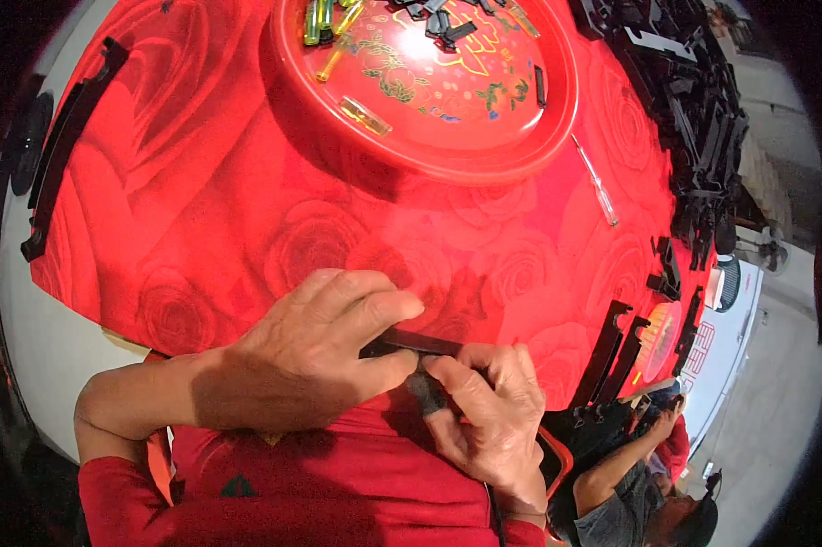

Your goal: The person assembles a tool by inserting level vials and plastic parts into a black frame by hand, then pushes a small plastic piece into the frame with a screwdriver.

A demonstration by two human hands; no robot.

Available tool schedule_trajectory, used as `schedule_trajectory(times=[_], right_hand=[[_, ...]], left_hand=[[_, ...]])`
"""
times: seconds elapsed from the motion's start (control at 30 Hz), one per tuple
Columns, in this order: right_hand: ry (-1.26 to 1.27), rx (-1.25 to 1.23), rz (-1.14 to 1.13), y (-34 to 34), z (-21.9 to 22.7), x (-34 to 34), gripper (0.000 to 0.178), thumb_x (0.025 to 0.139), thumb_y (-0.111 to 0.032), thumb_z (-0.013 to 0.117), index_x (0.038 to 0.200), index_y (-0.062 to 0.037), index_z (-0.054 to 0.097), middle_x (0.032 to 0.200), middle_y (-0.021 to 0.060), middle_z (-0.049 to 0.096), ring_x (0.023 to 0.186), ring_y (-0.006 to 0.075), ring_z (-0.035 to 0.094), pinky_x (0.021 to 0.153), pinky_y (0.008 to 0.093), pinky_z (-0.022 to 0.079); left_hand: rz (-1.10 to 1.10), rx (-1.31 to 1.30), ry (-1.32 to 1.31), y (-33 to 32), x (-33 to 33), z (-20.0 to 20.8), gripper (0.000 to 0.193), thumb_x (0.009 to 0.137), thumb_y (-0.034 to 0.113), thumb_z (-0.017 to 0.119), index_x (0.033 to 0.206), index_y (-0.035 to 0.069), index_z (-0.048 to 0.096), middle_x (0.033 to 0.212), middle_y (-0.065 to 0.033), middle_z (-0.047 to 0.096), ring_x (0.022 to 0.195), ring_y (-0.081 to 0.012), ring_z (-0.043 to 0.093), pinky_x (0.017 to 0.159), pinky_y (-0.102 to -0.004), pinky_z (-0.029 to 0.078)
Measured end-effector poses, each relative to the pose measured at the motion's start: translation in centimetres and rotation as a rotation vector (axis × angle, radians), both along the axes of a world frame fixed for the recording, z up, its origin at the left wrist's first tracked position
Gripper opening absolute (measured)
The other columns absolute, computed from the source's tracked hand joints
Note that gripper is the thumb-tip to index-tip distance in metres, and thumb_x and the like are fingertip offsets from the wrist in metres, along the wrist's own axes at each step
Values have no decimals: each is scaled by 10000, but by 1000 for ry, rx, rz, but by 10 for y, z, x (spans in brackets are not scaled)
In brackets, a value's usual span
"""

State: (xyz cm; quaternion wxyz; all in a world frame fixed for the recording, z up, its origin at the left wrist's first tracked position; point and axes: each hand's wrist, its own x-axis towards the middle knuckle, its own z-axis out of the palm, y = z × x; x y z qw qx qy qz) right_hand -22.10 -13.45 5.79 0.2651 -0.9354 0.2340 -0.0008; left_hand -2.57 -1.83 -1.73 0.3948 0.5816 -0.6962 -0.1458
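At the near edge of the table, my left hand [315, 351] and my right hand [493, 410] meet over a narrow black plastic strip [420, 342]. The left fingers are bent around its left part, hiding that end. My right thumb and fingers pinch the strip from the other side. Something dark and greyish [425, 392] shows under the right fingertips; whether it is part of the strip or a finger cover, I cannot make out.
Ahead stands a red patterned basin [429, 173] with yellow transparent pieces [365, 117] and small black parts [457, 32]. A clear-handled screwdriver [596, 182] lies right of it. Black plastic parts [703, 128] pile up far right; a long black strip [74, 137] lies left. Another person [630, 483] sits at right.
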Motion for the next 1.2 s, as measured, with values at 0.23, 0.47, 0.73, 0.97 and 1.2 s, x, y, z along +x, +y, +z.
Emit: schedule_trajectory(times=[0.23,0.47,0.73,0.97,1.2], right_hand=[[-51,18,6,4,3,0,439,698,-53,797,1132,-84,738,1012,97,677,856,295,663,711,395,561],[-29,-17,56,7,6,2,522,698,-61,802,1211,-87,710,1030,98,677,859,295,670,696,395,567],[-26,-145,38,8,7,-10,329,706,-59,824,1018,-61,719,921,107,684,781,289,671,648,383,537],[-41,-104,-87,2,10,-31,283,727,-72,798,986,-24,695,893,140,706,772,337,692,668,398,541],[4,-38,-157,-2,8,-32,265,746,-66,775,991,-5,693,895,151,697,762,320,671,674,396,528]], left_hand=[[-4,2,78,1,1,4,213,754,155,795,966,136,784,1231,-134,635,1113,-362,598,907,-480,505],[16,20,101,4,-2,5,302,704,78,780,998,145,787,1229,-132,636,1106,-386,595,923,-485,495],[-22,18,139,5,-2,-4,315,697,58,774,1006,119,769,1151,-111,643,1059,-347,615,848,-458,496],[-49,17,143,4,-1,-1,250,734,69,783,979,113,756,1060,-66,661,1002,-307,628,808,-434,491],[-61,8,141,4,-1,-4,248,748,61,776,990,103,744,1051,-77,658,985,-313,628,803,-442,491]])
